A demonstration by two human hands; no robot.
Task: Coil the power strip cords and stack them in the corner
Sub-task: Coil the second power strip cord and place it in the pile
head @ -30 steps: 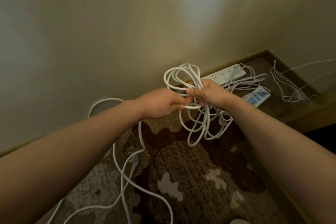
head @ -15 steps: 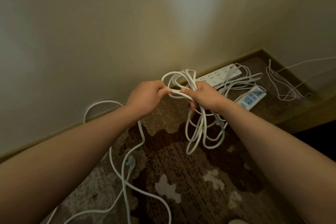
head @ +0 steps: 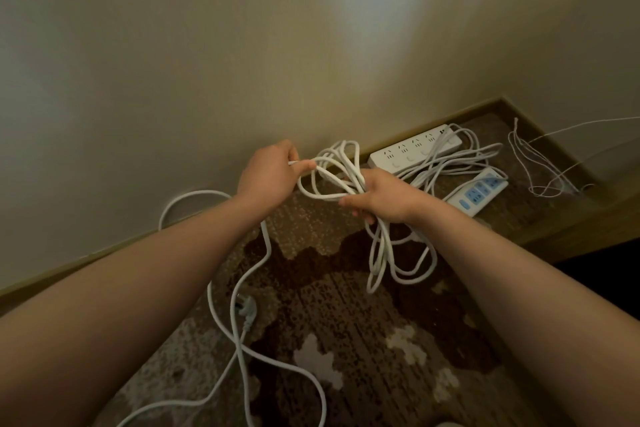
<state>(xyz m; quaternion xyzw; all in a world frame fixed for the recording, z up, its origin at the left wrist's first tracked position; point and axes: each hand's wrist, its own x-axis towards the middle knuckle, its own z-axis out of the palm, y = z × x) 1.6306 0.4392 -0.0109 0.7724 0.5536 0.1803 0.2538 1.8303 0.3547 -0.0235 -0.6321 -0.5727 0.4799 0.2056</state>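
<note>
At frame centre, the right hand (head: 382,196) grasps a bundle of white cord loops (head: 346,177) — lower loops hang toward the carpet (head: 346,340). The left hand (head: 268,173) pinches one strand. Two strips (head: 415,151) lie at right — in the corner.

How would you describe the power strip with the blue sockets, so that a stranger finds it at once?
Look to the corner of the room, where the two walls meet the patterned carpet. Two power strips lie there among loose white cords. The one you want, the blue-socket strip, lies nearer the person than the all-white strip by the wall; only it has blue socket faces.
</note>
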